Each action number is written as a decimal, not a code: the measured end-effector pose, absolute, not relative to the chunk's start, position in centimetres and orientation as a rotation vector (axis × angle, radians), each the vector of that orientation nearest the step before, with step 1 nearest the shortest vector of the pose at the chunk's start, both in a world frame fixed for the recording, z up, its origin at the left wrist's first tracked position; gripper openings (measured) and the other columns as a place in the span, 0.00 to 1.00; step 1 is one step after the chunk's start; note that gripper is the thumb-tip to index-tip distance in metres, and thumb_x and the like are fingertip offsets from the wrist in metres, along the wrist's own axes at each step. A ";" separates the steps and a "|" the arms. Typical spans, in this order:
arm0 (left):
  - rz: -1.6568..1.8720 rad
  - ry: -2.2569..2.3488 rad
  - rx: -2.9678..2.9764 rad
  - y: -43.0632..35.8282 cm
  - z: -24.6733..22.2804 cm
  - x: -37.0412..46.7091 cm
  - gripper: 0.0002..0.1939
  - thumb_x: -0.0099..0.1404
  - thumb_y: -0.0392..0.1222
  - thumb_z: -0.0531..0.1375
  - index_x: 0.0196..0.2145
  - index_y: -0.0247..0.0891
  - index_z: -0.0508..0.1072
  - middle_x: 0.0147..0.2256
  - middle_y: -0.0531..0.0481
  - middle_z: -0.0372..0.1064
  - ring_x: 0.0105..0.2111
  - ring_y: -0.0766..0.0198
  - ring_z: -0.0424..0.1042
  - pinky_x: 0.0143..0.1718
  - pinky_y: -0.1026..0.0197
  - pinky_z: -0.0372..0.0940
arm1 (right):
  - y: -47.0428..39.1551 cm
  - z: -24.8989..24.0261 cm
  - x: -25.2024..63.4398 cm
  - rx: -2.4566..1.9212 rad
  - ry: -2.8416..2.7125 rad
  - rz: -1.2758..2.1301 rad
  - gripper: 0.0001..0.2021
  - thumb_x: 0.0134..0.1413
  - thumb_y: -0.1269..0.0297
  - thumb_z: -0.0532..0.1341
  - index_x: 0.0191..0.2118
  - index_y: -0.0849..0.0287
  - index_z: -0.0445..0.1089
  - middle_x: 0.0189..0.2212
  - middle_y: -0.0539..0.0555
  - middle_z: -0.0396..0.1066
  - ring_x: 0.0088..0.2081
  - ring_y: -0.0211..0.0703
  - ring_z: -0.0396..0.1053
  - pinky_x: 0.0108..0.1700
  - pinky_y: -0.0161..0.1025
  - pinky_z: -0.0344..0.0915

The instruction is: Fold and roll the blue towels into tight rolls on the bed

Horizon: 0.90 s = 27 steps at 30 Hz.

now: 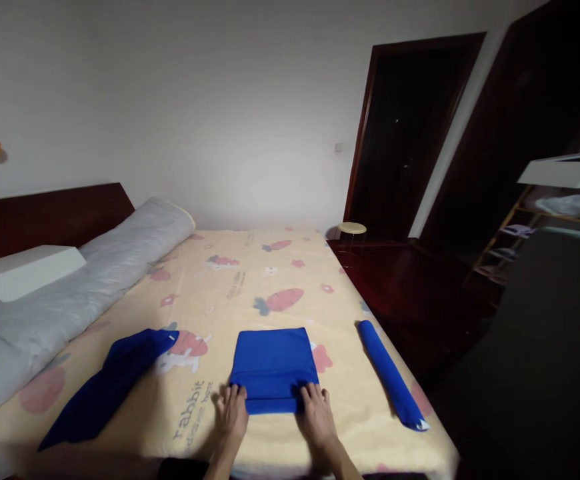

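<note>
A blue folded cloth (pixel 273 351) lies flat on the bed in front of me, its near edge turned over into a narrow roll. My left hand (pixel 233 408) has its curled fingers on the left end of that roll. At the right end, my right hand (pixel 316 410) presses down in the same way, fingers bent over the fabric. A blue rolled cloth (pixel 389 373) rests to the right, near the bed's edge. On the left lies a loose, crumpled blue cloth (pixel 113 380) with a small white tag.
The bed (pixel 250 280) has a cream sheet with carrot and rabbit prints. A long grey rolled bedding bundle (pixel 95 287) and a white box (pixel 35 270) sit along the headboard (pixel 55 210). Beyond stand a round stool (pixel 352 229) and, at right, a shelf rack (pixel 513 230).
</note>
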<state>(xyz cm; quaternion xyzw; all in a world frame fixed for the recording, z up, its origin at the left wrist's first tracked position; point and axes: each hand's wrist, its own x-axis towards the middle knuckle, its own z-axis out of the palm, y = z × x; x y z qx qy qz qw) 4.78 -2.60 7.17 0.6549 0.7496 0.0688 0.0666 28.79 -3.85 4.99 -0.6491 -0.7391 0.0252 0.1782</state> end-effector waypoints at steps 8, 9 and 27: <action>0.286 1.882 2.158 -3.7 6.6 9.1 0.25 0.59 0.27 0.48 0.48 0.47 0.72 0.53 0.51 0.70 0.57 0.61 0.61 0.59 0.57 0.51 | -4.0 4.9 24.4 -1.572 -2.205 0.326 0.19 0.52 0.74 0.53 0.47 0.52 0.70 0.46 0.55 0.71 0.52 0.51 0.62 0.56 0.49 0.52; 0.287 1.881 2.152 -3.6 6.7 9.2 0.24 0.59 0.27 0.48 0.46 0.47 0.73 0.52 0.50 0.70 0.57 0.60 0.62 0.59 0.56 0.52 | -3.9 5.3 24.2 -1.579 -2.211 0.373 0.19 0.50 0.74 0.54 0.46 0.52 0.71 0.46 0.55 0.71 0.52 0.51 0.62 0.56 0.48 0.52; 0.423 1.996 2.200 -3.5 4.2 7.8 0.29 0.62 0.26 0.45 0.54 0.46 0.72 0.57 0.49 0.69 0.59 0.60 0.63 0.60 0.53 0.56 | -4.3 6.1 24.4 -1.542 -2.188 0.352 0.21 0.55 0.69 0.53 0.54 0.55 0.70 0.52 0.57 0.71 0.53 0.49 0.65 0.60 0.46 0.53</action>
